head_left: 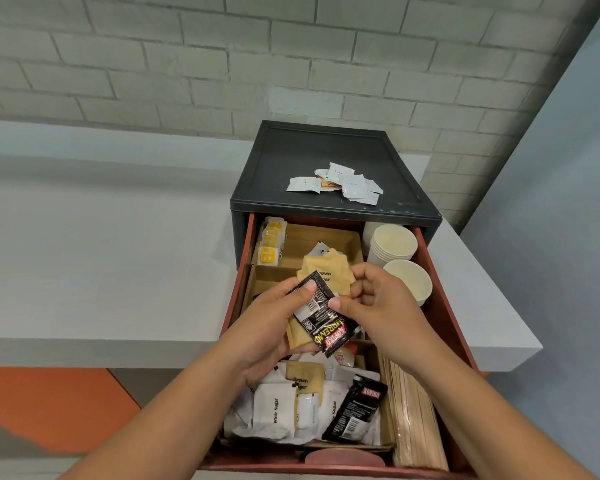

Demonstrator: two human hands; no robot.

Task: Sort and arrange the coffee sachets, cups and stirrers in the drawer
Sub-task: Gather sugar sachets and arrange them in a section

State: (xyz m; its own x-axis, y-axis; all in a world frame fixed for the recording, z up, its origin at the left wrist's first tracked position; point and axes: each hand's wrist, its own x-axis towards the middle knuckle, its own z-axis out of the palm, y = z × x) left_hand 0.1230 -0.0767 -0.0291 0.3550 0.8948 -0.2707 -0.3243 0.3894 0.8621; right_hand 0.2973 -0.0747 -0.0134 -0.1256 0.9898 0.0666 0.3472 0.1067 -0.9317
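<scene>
Sachet (321, 317), glossy black, red and yellow lettering, left grip (271, 330) holding it with tan packets (329, 271), right grip (378, 299) pinching its edge

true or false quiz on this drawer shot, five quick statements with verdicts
1. The left hand holds a black Kopiko sachet above the open drawer. True.
2. The paper cups stand on top of the black cabinet. False: they stand in the drawer's right rear corner; white sachets lie on the cabinet.
3. Wooden stirrers lie along the drawer's right side. True.
4. The right hand touches nothing. False: its thumb and fingers pinch the held sachet.
5. No other Kopiko sachet lies in the drawer. False: a second Kopiko sachet lies near the front, beside white sugar sachets.
</scene>
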